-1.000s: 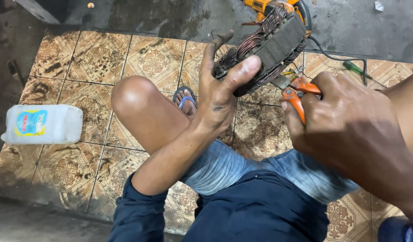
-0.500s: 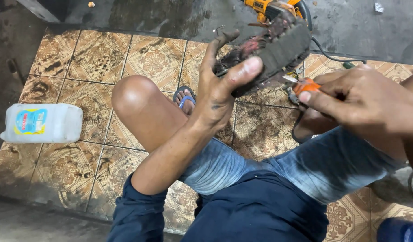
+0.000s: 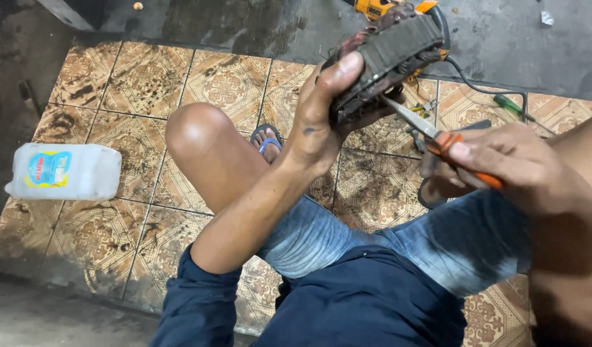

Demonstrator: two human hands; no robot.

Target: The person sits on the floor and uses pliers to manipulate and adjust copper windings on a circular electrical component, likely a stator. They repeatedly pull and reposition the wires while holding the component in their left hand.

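L hand [image 3: 321,122]: clamped round dark motor stator [image 3: 389,61], held up over knee.
R hand [image 3: 501,167]: closed on orange-handled pliers [image 3: 431,132], tips touching stator.
Floor: patterned tiles [image 3: 97,83]; white plastic jug [image 3: 64,171] near left edge.

The floor [image 3: 116,128] has brown tiles with flower shapes on them, and past the tiles it turns into dark grey concrete. A white plastic jug [image 3: 63,171] with a blue and yellow label lies on its side on the tiles, well to the left of the person's bent knee. To the right of that knee, a foot in a blue sandal [image 3: 266,139] rests on the tiles, a green-handled screwdriver [image 3: 513,106] lies farther right by the tile edge, and a yellow power tool [image 3: 379,8] with a black cord sits on the concrete.
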